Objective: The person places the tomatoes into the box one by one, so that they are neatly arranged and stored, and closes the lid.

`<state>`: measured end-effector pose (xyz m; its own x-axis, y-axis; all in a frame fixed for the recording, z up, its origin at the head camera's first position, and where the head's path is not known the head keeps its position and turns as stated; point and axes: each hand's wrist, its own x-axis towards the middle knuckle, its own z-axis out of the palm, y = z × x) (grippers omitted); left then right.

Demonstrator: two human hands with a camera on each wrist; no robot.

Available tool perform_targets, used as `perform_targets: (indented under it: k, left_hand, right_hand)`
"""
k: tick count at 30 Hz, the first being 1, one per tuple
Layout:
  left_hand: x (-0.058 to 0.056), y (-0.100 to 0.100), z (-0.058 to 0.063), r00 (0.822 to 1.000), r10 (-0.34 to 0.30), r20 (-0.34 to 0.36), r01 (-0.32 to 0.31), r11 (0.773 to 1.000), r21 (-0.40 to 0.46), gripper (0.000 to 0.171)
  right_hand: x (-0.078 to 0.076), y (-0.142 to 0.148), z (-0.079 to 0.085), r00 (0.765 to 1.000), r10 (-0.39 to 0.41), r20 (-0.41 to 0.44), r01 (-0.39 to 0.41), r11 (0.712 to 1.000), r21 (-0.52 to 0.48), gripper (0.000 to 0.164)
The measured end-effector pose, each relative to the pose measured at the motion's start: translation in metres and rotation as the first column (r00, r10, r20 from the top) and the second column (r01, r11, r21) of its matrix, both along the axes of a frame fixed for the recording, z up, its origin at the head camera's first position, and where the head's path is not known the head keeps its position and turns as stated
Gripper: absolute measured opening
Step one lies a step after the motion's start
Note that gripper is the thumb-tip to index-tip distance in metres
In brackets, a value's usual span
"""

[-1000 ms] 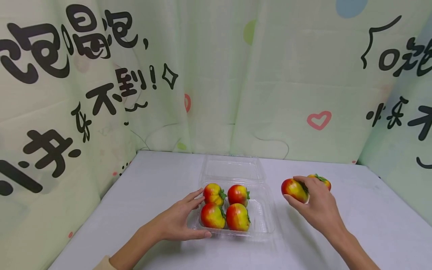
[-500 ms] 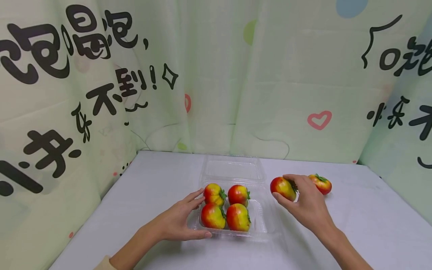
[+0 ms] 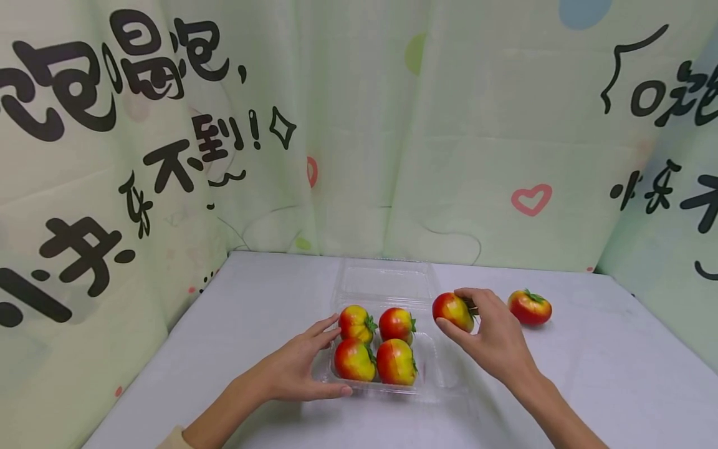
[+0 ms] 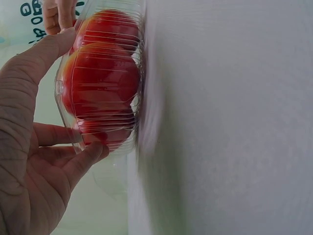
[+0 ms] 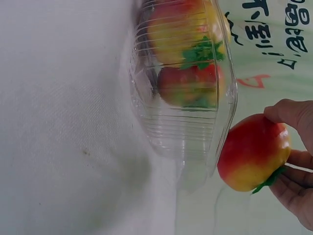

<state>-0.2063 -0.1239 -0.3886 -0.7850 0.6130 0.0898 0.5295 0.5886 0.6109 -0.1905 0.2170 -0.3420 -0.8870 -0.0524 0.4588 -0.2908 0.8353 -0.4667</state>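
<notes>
step: carrying a fifth tomato [image 3: 452, 311] to the clear tray [image 3: 434, 368]; four already sit in it
right hand [image 3: 489, 337]: fingers curled round that tomato, held above the tray's right rim
left hand [image 3: 294, 368]: fingers relaxed, resting against the tray's left wall
next: judged, lower it into the bare right side
spare tomato [image 3: 530, 307]: on the table [image 3: 617, 368], well right

- The clamshell box [image 3: 437, 368] is clear, thin plastic, glossy, with ribbed walls.
- The tomatoes [image 3: 374, 344] inside it look like smooth, slightly shiny plastic, red fading to yellow, with green stalk caps.
- The table [image 3: 617, 374] has a matt, pale grey, faintly grainy covering.
- The backdrop [image 3: 392, 125] is soft, creased, printed cloth.
</notes>
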Motion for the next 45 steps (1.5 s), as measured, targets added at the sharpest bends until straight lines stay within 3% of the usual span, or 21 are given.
perform_targets:
  k: [6, 22, 45]
  left_hand:
    - [0.001, 0.000, 0.000, 1.000, -0.001, 0.002, 0.001, 1.000, -0.001, 0.094]
    - [0.000, -0.001, 0.000, 1.000, 0.008, 0.010, -0.008, 1.000, -0.001, 0.094]
    - [0.000, -0.001, 0.001, 1.000, -0.009, 0.001, 0.009, 1.000, 0.008, 0.094]
  right_hand:
    - [-0.003, -0.004, -0.004, 0.999, 0.028, -0.022, -0.028, 1.000, 0.006, 0.054]
    - [-0.011, -0.019, -0.012, 0.996, 0.085, 0.022, -0.085, 0.996, -0.028, 0.053]
    - [-0.020, -0.025, -0.033, 0.992, 0.080, 0.099, -0.084, 0.996, 0.037, 0.050]
